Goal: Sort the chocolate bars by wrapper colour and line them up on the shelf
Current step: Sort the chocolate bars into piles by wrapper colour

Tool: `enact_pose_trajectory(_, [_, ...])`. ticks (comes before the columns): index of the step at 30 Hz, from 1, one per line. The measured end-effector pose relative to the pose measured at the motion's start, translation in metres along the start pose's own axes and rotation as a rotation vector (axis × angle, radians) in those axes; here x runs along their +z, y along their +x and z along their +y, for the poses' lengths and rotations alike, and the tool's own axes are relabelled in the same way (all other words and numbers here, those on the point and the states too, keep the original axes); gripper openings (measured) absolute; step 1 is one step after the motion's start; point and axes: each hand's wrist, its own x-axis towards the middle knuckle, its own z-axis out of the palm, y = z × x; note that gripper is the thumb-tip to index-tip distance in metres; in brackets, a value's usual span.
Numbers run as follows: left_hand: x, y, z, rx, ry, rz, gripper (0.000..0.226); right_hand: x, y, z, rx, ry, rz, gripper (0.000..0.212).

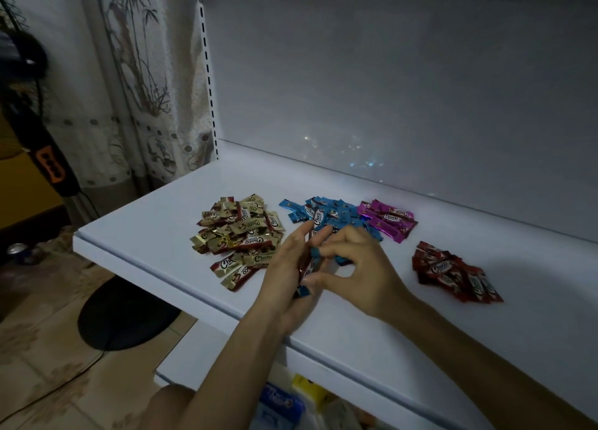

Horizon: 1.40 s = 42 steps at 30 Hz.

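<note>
On the shelf [145, 222], gold pile [241, 235], blue pile [330, 214], pink pile [388, 219] and red pile [453, 271] look sorted left to right, none lined up; right grip [356, 267] pinches blue bars [312, 261] just near of the blue pile, left grip [284, 271] flat-fingered behind them.

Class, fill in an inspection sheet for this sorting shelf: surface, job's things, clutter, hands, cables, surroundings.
Surface: white shelf, dimly lit.
Job's things: gold pile, blue pile, magenta pile, red pile; heaps, not yet lines.
Clutter: nothing seen on the shelf.
Hands: left hand carries held bars against nearly straight fingers; right hand pinches them.
Cables: dark cable across the floor.
Surroundings: bamboo-print curtain, round black base, can, packets below.
</note>
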Motion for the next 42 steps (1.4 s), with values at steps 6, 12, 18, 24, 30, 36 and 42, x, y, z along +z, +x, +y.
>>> enact_pose_trajectory(6, [0.000,0.002,-0.008,0.103,0.162,-0.076,0.049,-0.002,0.009,-0.017,0.198,0.433,0.045,0.018])
enact_pose_trajectory(12, [-0.004,-0.001,-0.027,0.353,0.961,-0.108,0.023,-0.042,0.058,0.034,0.117,-0.343,0.422,0.011])
enact_pose_trajectory(18, [-0.007,-0.002,-0.029,0.472,1.410,-0.197,0.022,-0.036,0.062,0.046,-0.051,-0.960,-0.082,0.030])
enact_pose_trajectory(24, [0.013,-0.006,-0.049,0.616,1.651,-0.322,0.036,-0.078,0.002,0.030,0.058,-0.654,0.102,0.039])
enact_pose_trajectory(30, [0.075,-0.004,-0.128,0.700,1.613,-0.652,0.033,-0.149,-0.122,0.034,0.384,-0.381,0.330,0.055])
enact_pose_trajectory(36, [0.130,-0.009,-0.228,0.538,1.753,-0.892,0.056,-0.206,-0.212,0.060,0.673,-0.386,0.451,0.054])
enact_pose_trajectory(42, [0.176,0.002,-0.305,0.499,1.876,-1.000,0.071,-0.265,-0.251,0.105,0.834,-0.391,0.556,0.050])
